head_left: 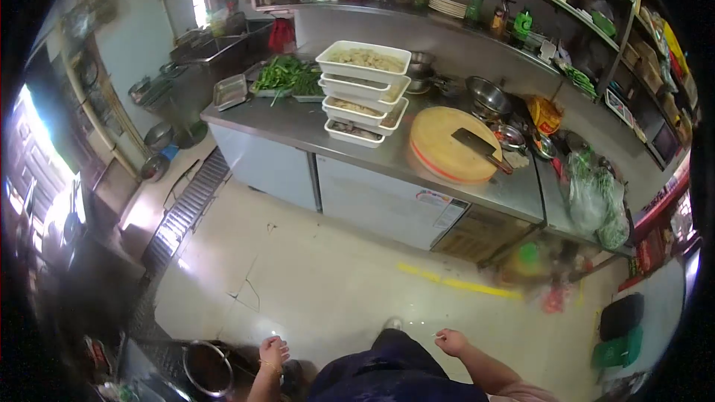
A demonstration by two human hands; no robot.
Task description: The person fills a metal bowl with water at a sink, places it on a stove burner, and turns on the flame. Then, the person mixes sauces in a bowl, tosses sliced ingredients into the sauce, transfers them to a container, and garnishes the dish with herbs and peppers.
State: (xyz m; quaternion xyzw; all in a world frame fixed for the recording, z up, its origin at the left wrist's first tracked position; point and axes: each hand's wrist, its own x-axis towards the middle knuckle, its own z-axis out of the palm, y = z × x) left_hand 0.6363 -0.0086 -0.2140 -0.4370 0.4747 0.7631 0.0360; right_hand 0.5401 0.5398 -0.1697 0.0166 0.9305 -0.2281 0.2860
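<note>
My left hand [274,351] hangs low, left of my body, with its fingers loosely bent and apart and nothing visible in it. On the other side, my right hand [451,342] is closed, with something small, thin and pale at its fingertips. Both hands are over the floor and away from the steel counter [275,121]. On that counter a stack of white trays [363,72] holds food. Beside it a cleaver [477,144] lies on a round cutting board [439,141]. Leafy greens [287,74] lie left of the trays.
Metal bowls [488,95] stand behind the board, and bagged greens [592,197] lie at the right. Shelves [477,24] with bottles and plates run above. A floor drain grate [182,212] is at the left, a round pot [208,368] at the lower left and a green bin [618,348] at the lower right.
</note>
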